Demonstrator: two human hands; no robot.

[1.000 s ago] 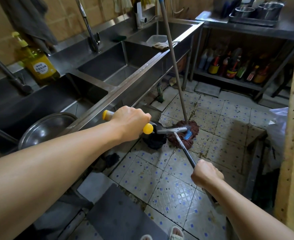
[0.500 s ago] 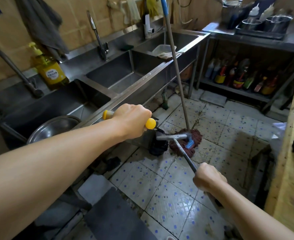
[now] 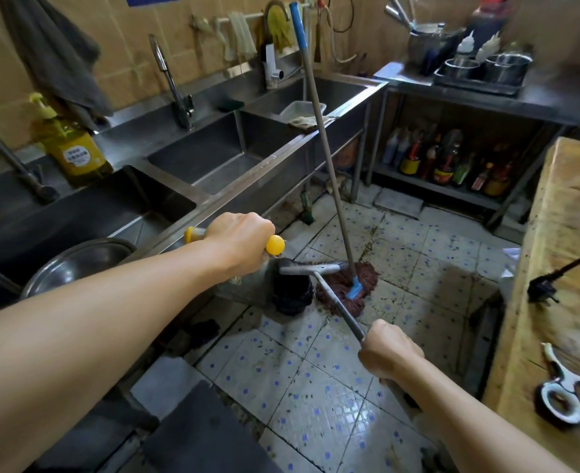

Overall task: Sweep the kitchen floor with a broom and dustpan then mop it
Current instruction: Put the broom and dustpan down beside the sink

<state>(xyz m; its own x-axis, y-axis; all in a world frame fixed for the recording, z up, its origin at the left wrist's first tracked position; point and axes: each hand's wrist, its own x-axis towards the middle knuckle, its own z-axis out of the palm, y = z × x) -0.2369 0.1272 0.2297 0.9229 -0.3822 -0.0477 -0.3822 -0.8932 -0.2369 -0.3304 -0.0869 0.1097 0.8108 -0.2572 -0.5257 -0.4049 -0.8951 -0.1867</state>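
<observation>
My left hand [image 3: 239, 245] grips the yellow-capped handle [image 3: 275, 244] of a steel dustpan [image 3: 247, 288] that stands on the floor by the sink unit. The thin metal broom handle [image 3: 339, 307] is gripped by my right hand [image 3: 389, 353]. The broom's grey head [image 3: 310, 268] and dark bristles [image 3: 292, 297] sit right against the dustpan's mouth. A mop [image 3: 319, 131] with a blue-tipped pole leans on the sink edge, its reddish-brown head [image 3: 360, 285] on the tiled floor [image 3: 315, 387] just behind the broom.
A steel three-basin sink [image 3: 213, 196] runs along the left, with a metal bowl [image 3: 77, 264] and a yellow soap bottle [image 3: 72, 145]. A steel table [image 3: 486, 93] with bottles beneath stands at the back. A wooden counter [image 3: 561, 268] bounds the right. Dark mats [image 3: 193, 428] lie near my feet.
The view has lifted and shows more of the wall and counter. Both hands keep their grips, and the broom head stays against the dustpan beside the mop head.
</observation>
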